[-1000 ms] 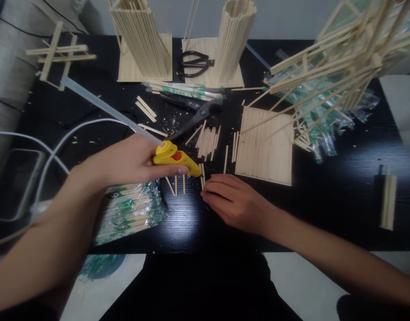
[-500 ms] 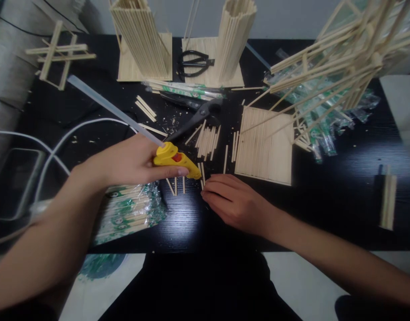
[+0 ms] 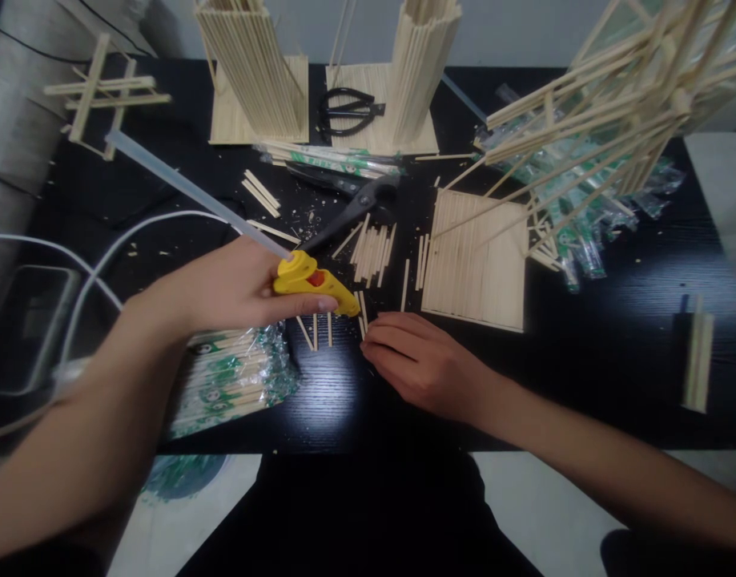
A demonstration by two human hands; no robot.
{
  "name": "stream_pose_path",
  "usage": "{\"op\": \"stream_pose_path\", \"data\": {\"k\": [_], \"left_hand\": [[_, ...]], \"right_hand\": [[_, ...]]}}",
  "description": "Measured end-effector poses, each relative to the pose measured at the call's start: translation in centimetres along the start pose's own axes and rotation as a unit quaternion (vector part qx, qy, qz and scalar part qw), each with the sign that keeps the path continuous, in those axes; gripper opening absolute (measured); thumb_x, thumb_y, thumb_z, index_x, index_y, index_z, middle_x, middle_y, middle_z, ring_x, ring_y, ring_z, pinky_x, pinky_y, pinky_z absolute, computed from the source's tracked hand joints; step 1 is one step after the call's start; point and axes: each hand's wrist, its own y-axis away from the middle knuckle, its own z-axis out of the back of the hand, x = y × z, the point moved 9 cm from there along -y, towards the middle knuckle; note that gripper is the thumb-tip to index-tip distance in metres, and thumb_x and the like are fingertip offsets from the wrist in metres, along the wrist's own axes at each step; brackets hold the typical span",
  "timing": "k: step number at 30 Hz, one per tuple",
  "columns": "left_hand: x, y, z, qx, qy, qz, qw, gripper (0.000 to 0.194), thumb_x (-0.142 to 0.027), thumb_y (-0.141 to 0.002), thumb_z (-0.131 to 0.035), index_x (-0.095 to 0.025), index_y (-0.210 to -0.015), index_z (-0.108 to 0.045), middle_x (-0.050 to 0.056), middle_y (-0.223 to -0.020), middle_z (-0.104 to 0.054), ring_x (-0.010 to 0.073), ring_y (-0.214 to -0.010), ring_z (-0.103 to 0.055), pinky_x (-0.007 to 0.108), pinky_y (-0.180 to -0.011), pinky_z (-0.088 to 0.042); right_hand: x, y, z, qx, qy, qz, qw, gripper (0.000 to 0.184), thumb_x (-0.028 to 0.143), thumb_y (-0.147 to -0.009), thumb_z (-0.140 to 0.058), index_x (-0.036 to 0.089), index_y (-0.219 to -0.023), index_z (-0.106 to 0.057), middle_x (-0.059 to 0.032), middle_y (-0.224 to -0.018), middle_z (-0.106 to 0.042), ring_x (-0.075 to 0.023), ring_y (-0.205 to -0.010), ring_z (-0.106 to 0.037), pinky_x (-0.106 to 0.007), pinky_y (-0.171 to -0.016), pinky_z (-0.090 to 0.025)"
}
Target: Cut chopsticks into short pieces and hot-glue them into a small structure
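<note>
My left hand (image 3: 247, 284) is wrapped round a yellow hot glue gun (image 3: 319, 290), with a long translucent glue stick (image 3: 187, 191) jutting from its back end. The gun's nozzle points at two short wooden sticks (image 3: 361, 311) lying side by side. Those sticks are pinched at their near end by the fingertips of my right hand (image 3: 419, 361), which rests low over the table. Left of them lie several loose short sticks (image 3: 315, 330), and a pile of cut sticks (image 3: 372, 252) sits just beyond.
A flat stick panel (image 3: 481, 264) lies to the right, beneath a stick frame (image 3: 613, 120). Two stick towers (image 3: 253, 76) (image 3: 424, 80) stand at the back. Black-handled scissors (image 3: 349, 112), dark pliers (image 3: 355, 210), packaged sticks (image 3: 235, 377) and a white cable (image 3: 112, 256) are around.
The back end of the glue stick has swung slightly left and down as the glue gun tilted a little. My right hand stays in place at the two sticks.
</note>
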Motion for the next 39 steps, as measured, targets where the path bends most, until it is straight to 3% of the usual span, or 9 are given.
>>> {"op": "stream_pose_path", "data": {"k": [3, 8, 13, 19, 26, 33, 39], "left_hand": [[-1.3, 0.1, -0.8, 0.057, -0.042, -0.080, 0.994, 0.047, -0.062, -0.090, -0.060, -0.019, -0.073, -0.070, -0.003, -0.055, -0.052, 0.0092, -0.047, -0.041, 0.027, -0.049, -0.029], [-2.3, 0.0, 0.2, 0.020, -0.036, -0.128, 0.991, 0.044, -0.058, -0.091, -0.061, -0.019, -0.073, -0.068, -0.004, -0.052, -0.044, 0.0094, -0.049, -0.041, 0.025, -0.053, -0.031], [-2.2, -0.2, 0.2, 0.023, -0.021, -0.121, 0.992, 0.042, -0.056, -0.091, -0.062, -0.018, -0.075, -0.069, -0.004, -0.054, -0.044, 0.0122, -0.057, -0.052, 0.025, -0.061, -0.040], [-2.5, 0.0, 0.6, 0.001, -0.013, -0.137, 0.990, 0.036, -0.052, -0.089, -0.068, -0.017, -0.088, -0.074, -0.004, -0.060, -0.055, 0.0092, -0.053, -0.049, 0.022, -0.055, -0.038], [-1.8, 0.2, -0.9, 0.067, -0.013, -0.087, 0.994, 0.043, -0.059, -0.088, -0.066, -0.019, -0.073, -0.070, -0.003, -0.055, -0.056, 0.0081, -0.046, -0.045, 0.021, -0.044, -0.033], [-1.7, -0.1, 0.9, -0.008, -0.048, -0.097, 0.994, 0.045, -0.061, -0.091, -0.059, -0.018, -0.080, -0.070, -0.003, -0.055, -0.053, 0.0090, -0.050, -0.043, 0.024, -0.053, -0.031], [-1.0, -0.1, 0.9, -0.012, -0.080, -0.049, 0.996, 0.057, -0.071, -0.088, -0.054, -0.020, -0.066, -0.063, -0.002, -0.050, -0.046, 0.0097, -0.045, -0.037, 0.027, -0.048, -0.023]], "right_hand": [[0.0, 0.0, 0.0, -0.002, 0.000, 0.000, 1.000, 0.018, 0.002, -0.095, -0.056, 0.007, -0.098, -0.073, -0.0125, -0.101, -0.073, -0.0229, -0.105, -0.066, -0.039, -0.096, -0.061], [0.1, 0.1, -0.2, 0.001, 0.000, 0.003, 1.000, 0.018, 0.001, -0.094, -0.057, 0.006, -0.100, -0.073, -0.0130, -0.102, -0.073, -0.0227, -0.105, -0.067, -0.040, -0.102, -0.059], [0.1, 0.1, -0.2, 0.007, 0.007, 0.000, 1.000, 0.020, 0.001, -0.095, -0.055, 0.009, -0.100, -0.073, -0.0119, -0.103, -0.073, -0.0211, -0.103, -0.068, -0.040, -0.103, -0.059], [0.2, 0.1, -0.2, 0.007, 0.005, -0.002, 1.000, 0.020, 0.001, -0.095, -0.055, 0.007, -0.101, -0.073, -0.0119, -0.102, -0.073, -0.0203, -0.102, -0.069, -0.040, -0.107, -0.058], [0.1, 0.1, -0.2, 0.004, 0.007, -0.008, 1.000, 0.022, 0.000, -0.095, -0.054, 0.010, -0.101, -0.073, -0.0112, -0.105, -0.074, -0.0199, -0.103, -0.069, -0.041, -0.105, -0.059], [0.1, 0.3, -0.3, 0.007, 0.004, -0.005, 1.000, 0.020, 0.000, -0.093, -0.057, 0.007, -0.101, -0.073, -0.0123, -0.103, -0.073, -0.0204, -0.103, -0.068, -0.040, -0.108, -0.057], [0.1, 0.2, -0.2, 0.006, 0.002, -0.010, 1.000, 0.020, 0.001, -0.095, -0.055, 0.007, -0.101, -0.073, -0.0117, -0.102, -0.073, -0.0196, -0.101, -0.069, -0.039, -0.107, -0.058]]}}
